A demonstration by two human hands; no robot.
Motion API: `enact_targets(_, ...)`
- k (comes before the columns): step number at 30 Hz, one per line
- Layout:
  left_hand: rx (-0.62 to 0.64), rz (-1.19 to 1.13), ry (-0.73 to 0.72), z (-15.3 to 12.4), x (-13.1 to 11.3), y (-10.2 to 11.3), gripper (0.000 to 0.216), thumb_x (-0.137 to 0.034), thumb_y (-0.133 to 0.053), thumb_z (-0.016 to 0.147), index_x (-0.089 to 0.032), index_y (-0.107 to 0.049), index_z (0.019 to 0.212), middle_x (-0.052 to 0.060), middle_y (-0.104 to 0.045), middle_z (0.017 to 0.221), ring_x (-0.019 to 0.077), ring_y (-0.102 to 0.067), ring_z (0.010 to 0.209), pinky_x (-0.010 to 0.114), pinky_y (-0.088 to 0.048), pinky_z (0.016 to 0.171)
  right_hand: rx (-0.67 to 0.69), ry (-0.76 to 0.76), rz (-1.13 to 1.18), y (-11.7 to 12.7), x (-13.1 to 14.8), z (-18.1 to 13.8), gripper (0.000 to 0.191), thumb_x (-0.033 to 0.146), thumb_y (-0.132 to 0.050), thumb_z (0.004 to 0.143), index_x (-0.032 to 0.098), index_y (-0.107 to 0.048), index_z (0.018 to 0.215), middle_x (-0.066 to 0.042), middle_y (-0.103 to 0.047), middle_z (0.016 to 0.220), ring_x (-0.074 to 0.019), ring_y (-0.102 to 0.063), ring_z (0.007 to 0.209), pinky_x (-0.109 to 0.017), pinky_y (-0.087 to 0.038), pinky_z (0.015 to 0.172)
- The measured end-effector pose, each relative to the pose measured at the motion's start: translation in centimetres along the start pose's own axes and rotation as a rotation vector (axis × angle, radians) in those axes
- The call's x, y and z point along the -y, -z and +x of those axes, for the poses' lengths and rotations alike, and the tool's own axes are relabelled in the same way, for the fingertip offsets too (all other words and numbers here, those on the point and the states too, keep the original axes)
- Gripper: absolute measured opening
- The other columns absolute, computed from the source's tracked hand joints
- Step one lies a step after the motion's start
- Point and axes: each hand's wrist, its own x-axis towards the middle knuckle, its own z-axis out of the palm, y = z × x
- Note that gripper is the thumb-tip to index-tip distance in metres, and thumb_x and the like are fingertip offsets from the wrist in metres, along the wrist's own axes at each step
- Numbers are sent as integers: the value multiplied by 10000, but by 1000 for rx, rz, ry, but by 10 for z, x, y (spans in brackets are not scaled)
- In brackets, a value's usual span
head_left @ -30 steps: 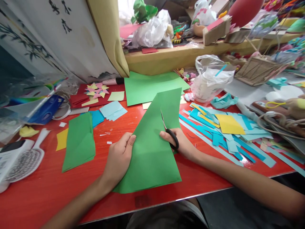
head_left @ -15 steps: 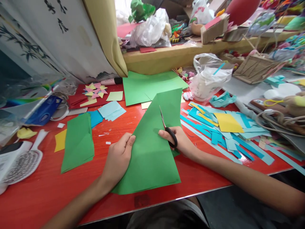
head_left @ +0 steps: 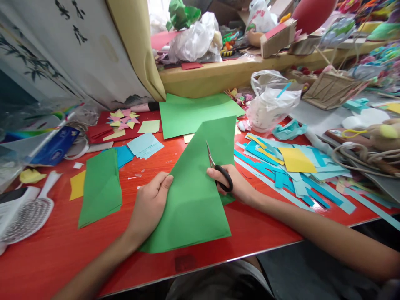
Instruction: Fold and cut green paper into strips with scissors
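A large sheet of green paper (head_left: 187, 200) is held up above the red table, its left edge pinched by my left hand (head_left: 151, 204). My right hand (head_left: 236, 183) grips black-handled scissors (head_left: 224, 177), whose blades lie along a cut in the sheet and point away from me. Below the scissors the cut edges stand apart. Whether the paper is one layer or more at the cut is hard to see, though its lower edge looks doubled. To the left lies a stack of green paper pieces (head_left: 101, 189).
Light green sheets (head_left: 200, 112) lie behind the held paper. Blue and yellow paper strips (head_left: 290, 166) spread at the right, near a bagged cup (head_left: 268, 108). Light blue squares (head_left: 145, 145), a folded-paper star ring (head_left: 123, 120) and a white hairbrush (head_left: 31, 212) are on the left.
The view has shifted slightly. The sheet's lower right part has moved a little to the left, and the gap below the scissors looks slightly wider. Both hands keep their hold.
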Motion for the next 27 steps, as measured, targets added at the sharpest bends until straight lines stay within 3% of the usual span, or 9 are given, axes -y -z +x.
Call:
enact_targets(4, -74, -35, 38, 12, 6, 11, 312, -464, -412, 861, -203, -526, 734, -31, -504, 643, 123, -450, 605, 228, -343, 558, 102, -4, -21, 1, 9, 0, 488, 586, -579, 748, 162, -509, 517, 29, -455, 433, -51, -351, 398, -222, -256, 418)
enact_targets(7, -57, -195, 111, 23, 14, 16, 311, -489, -464, 832, -200, -573, 791, -26, -564, 690, 121, -497, 628, 216, -381, 566, 102, -10, -16, 0, 12, 1, 502, 623, -531, 760, 149, -557, 597, 2, -519, 504, -57, -364, 409, -234, -257, 423)
enact_targets(9, -11, -370, 171, 27, 18, 16, 324, -509, -514, 797, -196, -589, 841, -21, -594, 702, 120, -524, 604, 220, -413, 557, 20, 53, -21, 3, 13, 2, 513, 631, -482, 789, 147, -562, 638, -13, -541, 565, -66, -385, 439, -239, -273, 438)
enact_targets(14, 70, -682, 302, 30, 16, 15, 261, -432, -643, 721, -187, -598, 799, -32, -594, 633, 92, -525, 497, 208, -437, 499, -370, 365, -24, 30, 12, 17, 357, 529, -528, 817, 175, -572, 824, -20, -548, 783, -102, -491, 652, -235, -382, 589)
enact_targets(17, 140, -758, 372, 29, 10, 16, 187, -370, -620, 755, -186, -605, 778, -20, -605, 624, 94, -534, 486, 201, -429, 473, -467, 459, 44, 49, 9, 31, 305, 484, -575, 802, 194, -541, 892, -31, -536, 910, -126, -524, 806, -255, -415, 724)
enact_targets(21, 281, -800, 415, 26, 4, 17, 184, -357, -605, 779, -173, -607, 767, 4, -626, 651, 98, -551, 517, 201, -448, 499, -374, 436, 77, 57, 3, 42, 280, 449, -592, 798, 187, -523, 867, -25, -518, 892, -132, -513, 837, -274, -406, 779)
enact_targets(27, 401, -745, 354, 26, 12, 19, 199, -375, -635, 758, -177, -611, 778, -2, -631, 714, 103, -570, 605, 198, -460, 557, -272, 282, 140, 51, 4, 38, 310, 339, -716, 655, 189, -529, 852, 25, -505, 725, -125, -506, 676, -262, -429, 638)
